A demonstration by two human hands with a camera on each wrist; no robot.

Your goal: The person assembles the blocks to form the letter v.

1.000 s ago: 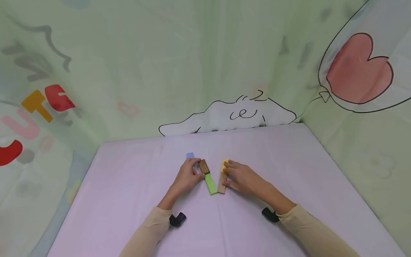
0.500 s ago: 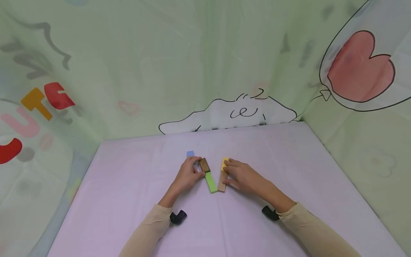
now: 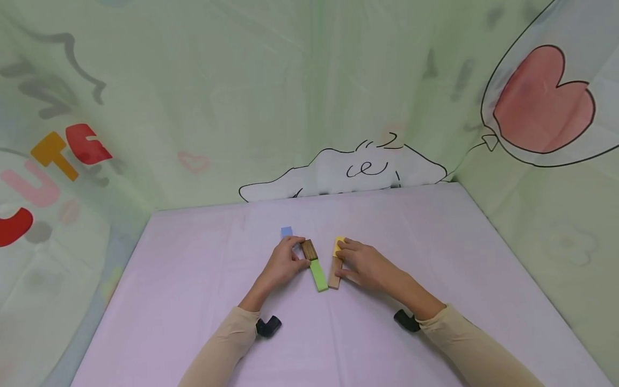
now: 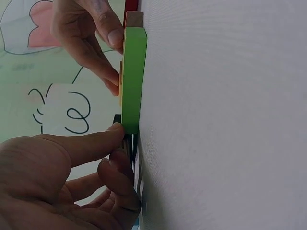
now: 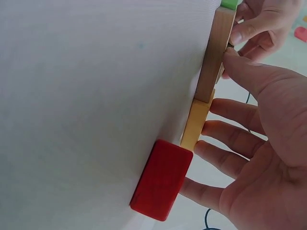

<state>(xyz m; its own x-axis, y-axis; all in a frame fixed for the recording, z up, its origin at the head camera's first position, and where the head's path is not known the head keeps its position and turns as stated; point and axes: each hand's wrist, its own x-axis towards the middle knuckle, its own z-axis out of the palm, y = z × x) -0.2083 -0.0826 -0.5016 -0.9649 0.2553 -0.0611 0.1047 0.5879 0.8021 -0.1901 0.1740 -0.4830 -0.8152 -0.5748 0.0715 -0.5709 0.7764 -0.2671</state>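
Observation:
Dark brown wooden block (image 3: 310, 250) and light green block (image 3: 319, 276) lie end to end in a slanted row. My left hand (image 3: 284, 262) pinches the brown block, with index finger at its far end and thumb near the joint with the green one. A plain wood block (image 3: 335, 273) and a yellow block (image 3: 338, 246) form a second row, meeting the first in a V at the near ends. My right hand (image 3: 371, 267) touches this row, thumb on the wood block, fairly straight fingers at the yellow. Beside its little finger lies a red block (image 5: 162, 181), hidden in the head view.
A blue block (image 3: 286, 231) sits just beyond the left hand, partly covered by it. The table (image 3: 411, 226) has a pale cloth. A printed green curtain (image 3: 232, 107) rises behind and at both sides.
The brown and green blocks have shifted very slightly to the right with the left hand. My right hand stays in place on its row.

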